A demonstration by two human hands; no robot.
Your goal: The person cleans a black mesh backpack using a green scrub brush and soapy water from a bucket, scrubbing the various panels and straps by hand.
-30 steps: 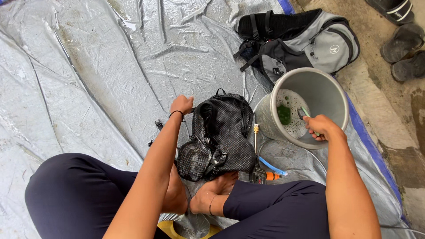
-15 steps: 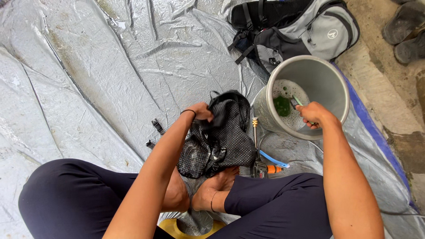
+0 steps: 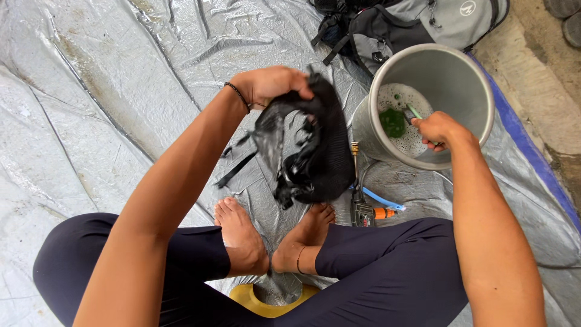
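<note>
Two hands are seen from above, over a crumpled grey tarpaulin [image 3: 121, 72] that covers the ground. The left hand [image 3: 273, 83], with a dark band at its wrist, is clenched on the top of a small black mesh backpack [image 3: 315, 145], which is held up off the tarpaulin at the centre of the frame; its body hangs down and its straps dangle towards the lower left. The right hand [image 3: 437, 129] is closed around the handle of a green brush [image 3: 415, 113] at the near rim of a grey bucket [image 3: 460, 79] in the upper right of the frame. Foamy water is seen at the bottom of the bucket, and a green sponge [image 3: 393, 123] lies in it, just beside the brush. Between the backpack and the bucket, a hose nozzle [image 3: 365, 206] with a brass tip, an orange fitting and a blue hose is laid on the tarpaulin, near the bare feet [image 3: 266, 239] at the lower centre. Dark trousers are worn on the crossed legs along the bottom edge, and a yellow stool [image 3: 266, 300] is partly seen beneath them. A larger grey and black backpack [image 3: 417, 24] is placed at the top edge, just behind the bucket. Bare concrete [image 3: 544, 91] is visible along the right edge, past the blue border of the tarpaulin.
</note>
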